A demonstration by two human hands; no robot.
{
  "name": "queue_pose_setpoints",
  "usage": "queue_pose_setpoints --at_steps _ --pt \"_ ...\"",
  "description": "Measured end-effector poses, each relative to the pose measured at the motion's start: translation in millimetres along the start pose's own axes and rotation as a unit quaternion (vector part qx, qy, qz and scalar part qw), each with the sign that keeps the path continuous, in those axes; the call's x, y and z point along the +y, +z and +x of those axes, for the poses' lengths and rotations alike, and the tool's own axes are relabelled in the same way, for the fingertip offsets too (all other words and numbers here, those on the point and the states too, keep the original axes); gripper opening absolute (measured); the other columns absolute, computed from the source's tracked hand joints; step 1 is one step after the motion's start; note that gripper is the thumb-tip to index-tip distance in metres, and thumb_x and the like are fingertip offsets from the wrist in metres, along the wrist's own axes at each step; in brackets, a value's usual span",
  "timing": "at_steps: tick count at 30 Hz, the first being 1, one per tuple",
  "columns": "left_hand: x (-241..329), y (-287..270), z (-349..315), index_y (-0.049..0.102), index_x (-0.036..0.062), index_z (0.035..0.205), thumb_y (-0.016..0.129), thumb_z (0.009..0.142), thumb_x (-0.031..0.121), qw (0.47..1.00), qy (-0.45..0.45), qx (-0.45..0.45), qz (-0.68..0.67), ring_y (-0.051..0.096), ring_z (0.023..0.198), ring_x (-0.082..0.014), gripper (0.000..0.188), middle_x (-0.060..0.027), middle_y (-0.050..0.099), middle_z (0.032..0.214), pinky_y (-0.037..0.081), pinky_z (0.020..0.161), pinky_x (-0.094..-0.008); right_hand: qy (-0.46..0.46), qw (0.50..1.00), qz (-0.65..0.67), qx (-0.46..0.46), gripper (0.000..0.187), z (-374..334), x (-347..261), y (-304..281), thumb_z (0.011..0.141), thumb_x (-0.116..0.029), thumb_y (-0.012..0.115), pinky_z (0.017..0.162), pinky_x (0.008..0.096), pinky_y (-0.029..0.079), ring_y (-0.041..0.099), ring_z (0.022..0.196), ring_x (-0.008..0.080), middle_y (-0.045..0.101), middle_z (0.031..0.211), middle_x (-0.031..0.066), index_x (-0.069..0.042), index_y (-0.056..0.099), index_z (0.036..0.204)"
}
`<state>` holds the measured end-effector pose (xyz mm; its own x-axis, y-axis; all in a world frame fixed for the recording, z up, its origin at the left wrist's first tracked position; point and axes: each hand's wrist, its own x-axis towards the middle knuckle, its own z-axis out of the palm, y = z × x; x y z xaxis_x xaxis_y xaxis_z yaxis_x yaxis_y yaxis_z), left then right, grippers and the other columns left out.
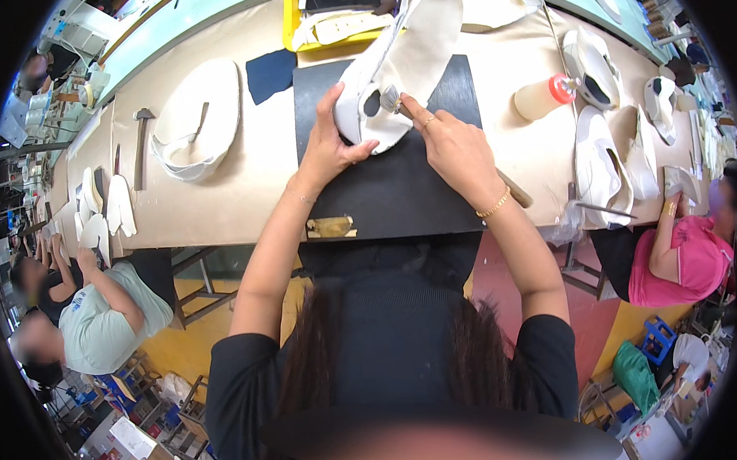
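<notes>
My left hand (337, 138) grips the lower left edge of a white, curved leather piece (430, 48), thumb and fingers spread around it. The piece stands tilted over a black work mat (333, 105), with its long flap reaching up past the top edge. My right hand (458, 148) is closed round a wooden-handled hammer (514, 189). Its grey head meets the lower part of the leather, beside a dark oval spot. Much of the handle is hidden under my hand and wrist. A brass-coloured metal plate (330, 227) lies on the mat's near edge.
To the left are a dark blue scrap (270, 75), a white leather piece (197, 116) and another hammer (142, 146). A yellow tray (292, 17) sits behind. On the right stand a red-capped bottle (539, 99) and several white pieces (598, 162). Co-workers (684, 252) sit on both sides.
</notes>
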<state>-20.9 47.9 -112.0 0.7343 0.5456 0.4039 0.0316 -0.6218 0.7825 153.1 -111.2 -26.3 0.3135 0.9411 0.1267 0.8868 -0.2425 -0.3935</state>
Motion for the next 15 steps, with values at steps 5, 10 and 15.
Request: queue_pose_setpoints --at_steps 5,10,15 --pt "4.9 -0.1 -18.9 0.003 0.0145 0.159 0.089 0.071 0.034 0.996 -0.072 0.001 -0.053 0.049 0.131 -0.041 0.125 -0.0269 0.041 0.147 0.041 0.109 -0.0466 -0.023 0.93 0.222 0.293 0.05 0.0 -7.0 -1.6 0.095 -0.013 0.058 0.061 0.0423 0.054 0.067 0.069 0.0332 0.065 0.083 0.0138 -0.026 0.053 0.144" --pt "5.1 -5.9 -30.5 -0.003 0.0138 0.159 0.091 0.069 0.026 0.997 -0.049 -0.012 -0.058 0.055 0.127 -0.0393 0.131 -0.0262 0.046 0.143 0.043 0.107 -0.0462 0.014 0.998 -0.046 -0.033 0.05 3.9 -15.1 -9.2 0.094 -0.009 0.061 0.057 0.0402 0.053 0.065 0.066 0.0311 0.063 0.08 0.012 -0.021 0.055 0.142" --pt "11.1 -5.2 -49.1 0.002 0.0075 0.158 0.094 0.065 0.025 1.0 0.003 0.012 0.008 0.055 0.127 -0.0387 0.132 -0.0262 0.045 0.144 0.044 0.107 -0.0464 0.001 0.98 0.121 0.158 0.043 -13.4 -13.1 -2.3 0.098 -0.018 0.053 0.057 0.0461 0.053 0.065 0.062 0.0375 0.064 0.082 0.0146 -0.022 0.056 0.141"
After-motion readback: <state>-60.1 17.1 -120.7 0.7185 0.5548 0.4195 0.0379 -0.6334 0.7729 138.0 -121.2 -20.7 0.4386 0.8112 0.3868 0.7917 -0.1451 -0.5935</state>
